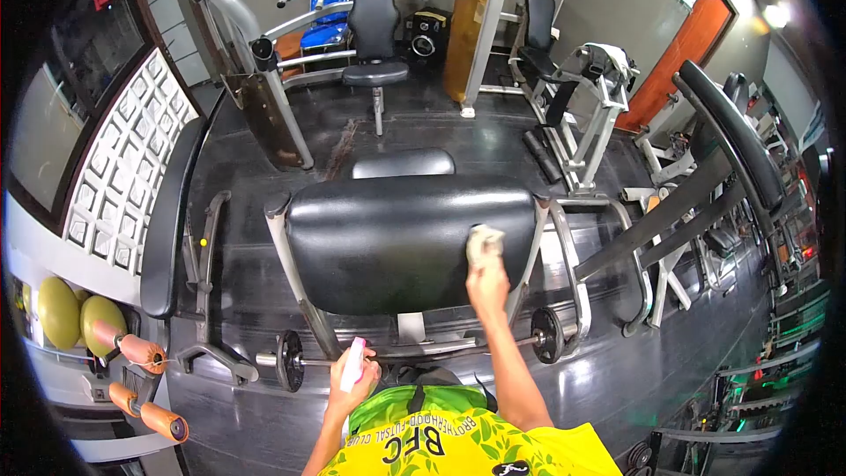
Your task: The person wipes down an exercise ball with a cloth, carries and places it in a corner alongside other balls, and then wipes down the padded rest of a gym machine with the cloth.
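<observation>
A wide black padded cushion (379,247) of a gym machine lies before me, held between grey metal posts. My right hand (490,286) presses a crumpled whitish cloth (486,245) against the right part of this pad. Low and left of centre, my left hand (359,381) is wrapped round a white bottle with a pink top (353,363), apart from the pad. Part of the bottle is hidden by the fingers. A smaller black pad (404,163) sits just behind the wide one.
Below the pad runs a barbell (423,357) with small plates. A black bench (172,220) stands left, near orange foam rollers (141,353) and green balls (58,313). Seated machines (376,26) stand at the back; a tilted black pad (731,137) rises at right.
</observation>
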`<move>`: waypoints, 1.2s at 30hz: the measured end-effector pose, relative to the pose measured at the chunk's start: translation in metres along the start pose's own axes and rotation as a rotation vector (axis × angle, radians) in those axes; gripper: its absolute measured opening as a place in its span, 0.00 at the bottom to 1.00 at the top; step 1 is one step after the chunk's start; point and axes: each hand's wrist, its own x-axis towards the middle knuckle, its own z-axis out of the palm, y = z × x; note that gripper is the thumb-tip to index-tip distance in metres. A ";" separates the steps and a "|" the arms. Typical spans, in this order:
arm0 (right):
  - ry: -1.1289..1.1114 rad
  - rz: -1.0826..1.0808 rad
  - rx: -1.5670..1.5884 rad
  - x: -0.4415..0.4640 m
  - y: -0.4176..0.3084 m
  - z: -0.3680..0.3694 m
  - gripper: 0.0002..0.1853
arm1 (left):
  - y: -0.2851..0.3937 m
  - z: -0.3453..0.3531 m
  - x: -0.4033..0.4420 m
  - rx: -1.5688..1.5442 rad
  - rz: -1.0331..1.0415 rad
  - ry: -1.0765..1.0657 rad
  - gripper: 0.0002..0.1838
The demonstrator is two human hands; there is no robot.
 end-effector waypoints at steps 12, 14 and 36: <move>0.014 0.276 -0.125 0.014 0.023 -0.021 0.19 | 0.004 0.003 0.000 -0.027 -0.009 -0.049 0.10; -0.024 0.034 -0.052 -0.022 0.031 0.023 0.21 | 0.000 0.004 0.002 -0.027 -0.013 -0.051 0.10; 0.039 0.065 -0.190 -0.031 0.098 -0.019 0.18 | 0.007 0.001 -0.001 -0.017 0.011 -0.022 0.11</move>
